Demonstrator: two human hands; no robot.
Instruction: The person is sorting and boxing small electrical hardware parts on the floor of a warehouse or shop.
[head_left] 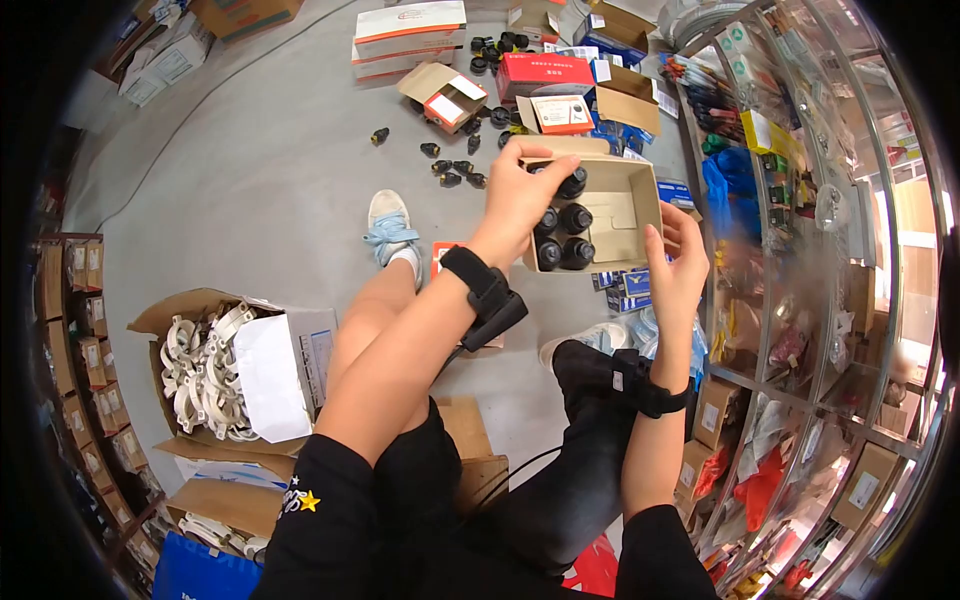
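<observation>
An open cardboard box [618, 212] is held up in front of me, with several black round-topped parts [576, 218] standing in rows in its left part. The right part of the box shows its bare bottom. My left hand [525, 195] reaches over the box's left edge, with thumb and fingers closed at the black part in the upper row; the fingertips partly cover it. Against the box's right wall, my right hand [680, 255] supports it with the thumb at the rim and the fingers behind.
Loose black parts [450, 180] lie on the grey floor beyond the box, near open cartons [445, 97] and a red box [545, 75]. A carton of white clamps [205, 375] stands at left. Metal shelving [770, 380] runs along the right.
</observation>
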